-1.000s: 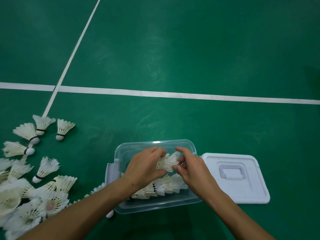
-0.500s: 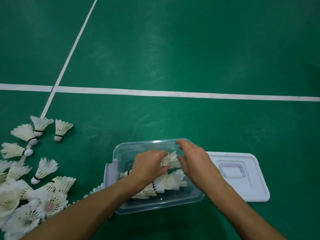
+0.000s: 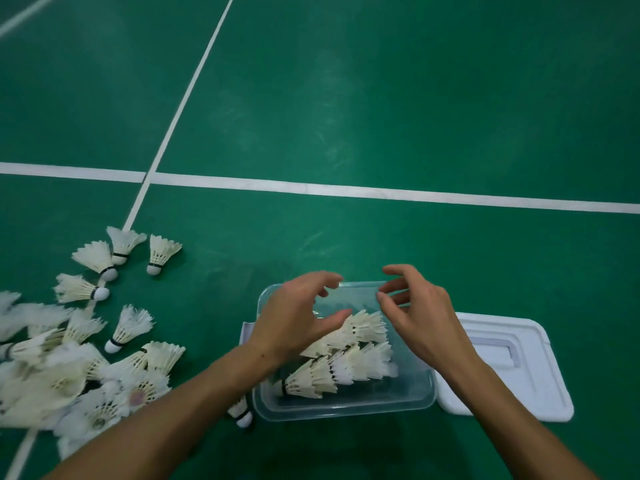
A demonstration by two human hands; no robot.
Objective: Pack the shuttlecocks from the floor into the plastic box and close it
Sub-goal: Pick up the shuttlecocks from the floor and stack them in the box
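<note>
A clear plastic box (image 3: 346, 410) stands on the green floor with two rows of nested white shuttlecocks (image 3: 349, 365) lying inside. Above its far half hover my left hand (image 3: 298, 317) and my right hand (image 3: 419, 317), both empty with fingers spread and curled. The white lid (image 3: 512, 372) with its handle lies flat just right of the box. A heap of loose shuttlecocks (image 3: 69, 372) covers the floor at the left. One more shuttlecock (image 3: 240, 412) sits against the box's near left corner, partly hidden by my left forearm.
White court lines (image 3: 346, 190) cross the floor beyond the box, one running diagonally toward the pile. Three shuttlecocks (image 3: 121, 251) lie at the far end of the heap. Bare green floor spreads ahead and to the right.
Both hands have let go of the shuttlecocks in the box and lifted up and apart, fingers opening. The view has shifted a little to the left.
</note>
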